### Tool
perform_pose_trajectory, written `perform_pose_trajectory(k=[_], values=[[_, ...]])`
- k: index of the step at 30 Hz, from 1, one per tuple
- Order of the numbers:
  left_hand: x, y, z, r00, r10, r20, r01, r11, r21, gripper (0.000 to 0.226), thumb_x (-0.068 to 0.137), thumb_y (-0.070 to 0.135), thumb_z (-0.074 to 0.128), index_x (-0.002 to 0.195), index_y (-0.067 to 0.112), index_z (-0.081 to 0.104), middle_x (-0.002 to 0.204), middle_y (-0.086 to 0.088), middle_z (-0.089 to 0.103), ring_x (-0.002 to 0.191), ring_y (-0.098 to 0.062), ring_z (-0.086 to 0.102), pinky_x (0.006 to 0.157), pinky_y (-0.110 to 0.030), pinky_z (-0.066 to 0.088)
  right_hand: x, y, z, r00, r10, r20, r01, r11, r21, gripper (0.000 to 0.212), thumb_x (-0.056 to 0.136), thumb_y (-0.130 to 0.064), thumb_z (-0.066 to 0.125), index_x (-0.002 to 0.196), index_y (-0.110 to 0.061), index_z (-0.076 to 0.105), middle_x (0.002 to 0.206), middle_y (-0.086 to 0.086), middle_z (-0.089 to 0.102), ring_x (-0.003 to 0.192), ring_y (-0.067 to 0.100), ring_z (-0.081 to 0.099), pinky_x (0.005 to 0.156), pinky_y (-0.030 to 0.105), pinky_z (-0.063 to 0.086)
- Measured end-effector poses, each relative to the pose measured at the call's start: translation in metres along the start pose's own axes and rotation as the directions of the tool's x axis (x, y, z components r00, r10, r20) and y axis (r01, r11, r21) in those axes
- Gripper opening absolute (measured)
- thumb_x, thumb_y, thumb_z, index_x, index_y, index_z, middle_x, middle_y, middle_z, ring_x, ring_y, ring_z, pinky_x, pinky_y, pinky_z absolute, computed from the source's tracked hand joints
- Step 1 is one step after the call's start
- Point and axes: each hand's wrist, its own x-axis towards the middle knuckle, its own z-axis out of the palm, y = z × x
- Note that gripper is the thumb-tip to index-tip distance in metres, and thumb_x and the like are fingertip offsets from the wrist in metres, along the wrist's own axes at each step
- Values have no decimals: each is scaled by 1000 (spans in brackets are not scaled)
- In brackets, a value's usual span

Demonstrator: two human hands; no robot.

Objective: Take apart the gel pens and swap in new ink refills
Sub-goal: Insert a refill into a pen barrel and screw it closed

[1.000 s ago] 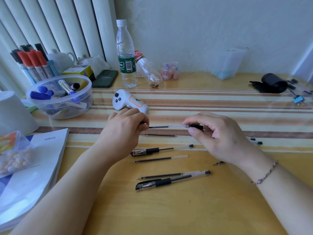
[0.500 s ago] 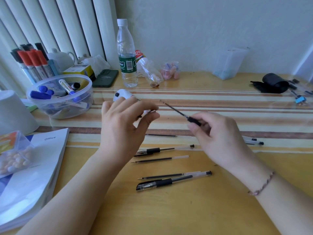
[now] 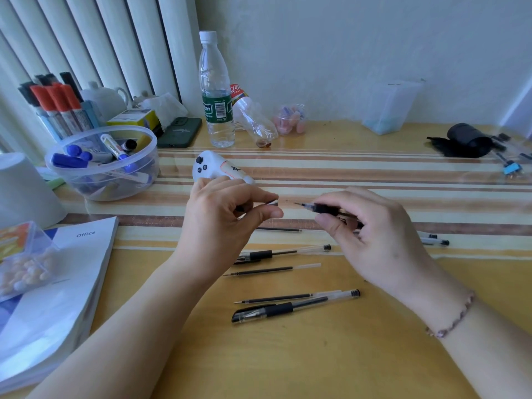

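- Head view: a yellow wooden counter [image 3: 288,355] stands against a pale wall, with white vertical blinds at the left. A striped mat under a clear cover runs across the counter's middle.
- Along the back stand a water bottle [image 3: 216,90], a tipped empty bottle and a dark phone. At the left sit a clear bowl of markers [image 3: 100,165], a white cup and a stack of books [image 3: 54,298]. A white game controller [image 3: 218,169] lies just behind the left hand.
- The left hand [image 3: 221,220] is raised over the mat. Its thumb and forefinger pinch a small metal pen tip [image 3: 272,202]; the other fingers curl in.
- The right hand [image 3: 374,240] has its fingers curled round a pen barrel [image 3: 322,208], whose refill point faces the metal tip, with a small gap between them.
- On the counter below the hands lie two capped gel pens [image 3: 288,308] and several loose ink refills [image 3: 273,269], roughly parallel.
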Motion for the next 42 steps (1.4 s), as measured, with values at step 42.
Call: perform_pose_trajectory(k=[42], values=[[-3, 5, 5, 981, 119, 152, -119, 993, -10, 29, 79, 49, 67, 80, 21, 74, 63, 22, 52, 63, 4, 43, 70, -32, 39, -1, -4, -2, 993, -75, 89, 86, 989, -119, 27, 90, -33, 58, 109, -20, 73, 91, -5, 71, 79, 19, 65, 64, 40, 54]])
